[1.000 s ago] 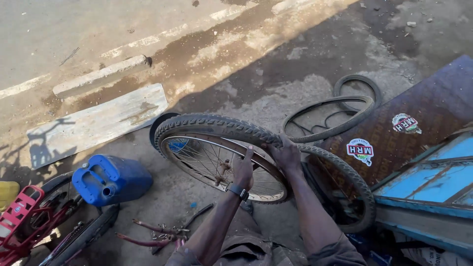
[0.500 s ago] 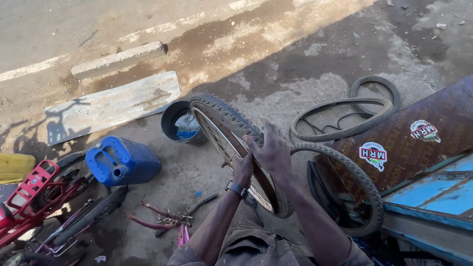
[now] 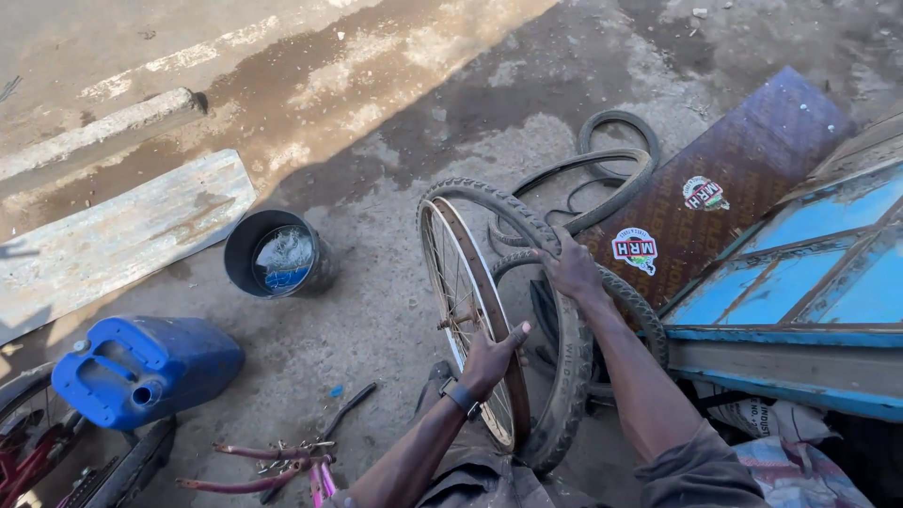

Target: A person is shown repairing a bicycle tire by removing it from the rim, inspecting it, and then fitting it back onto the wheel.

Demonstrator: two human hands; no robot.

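Observation:
A spoked bicycle wheel (image 3: 470,282) with a knobbly grey tyre (image 3: 508,212) stands upright on the ground, edge-on to me. My left hand (image 3: 491,356), with a watch on the wrist, grips the brown metal rim low on the near side. My right hand (image 3: 569,268) holds the tyre's tread higher up on the right. A second tyre (image 3: 640,310) leans just behind the wheel.
A dark bucket (image 3: 240,249) with water stands left of the wheel. A blue jerrycan (image 3: 179,362) lies at the lower left beside a red bicycle frame (image 3: 28,461). Loose tyres (image 3: 611,183) lie beyond. A brown board (image 3: 752,160) and a blue panelled frame (image 3: 800,273) lean at right. Pink handlebars (image 3: 273,466) lie below.
The wheel has turned from nearly flat-facing to upright and edge-on. My hands shifted with it, and my view moved right and closer, bringing the bucket fully into sight.

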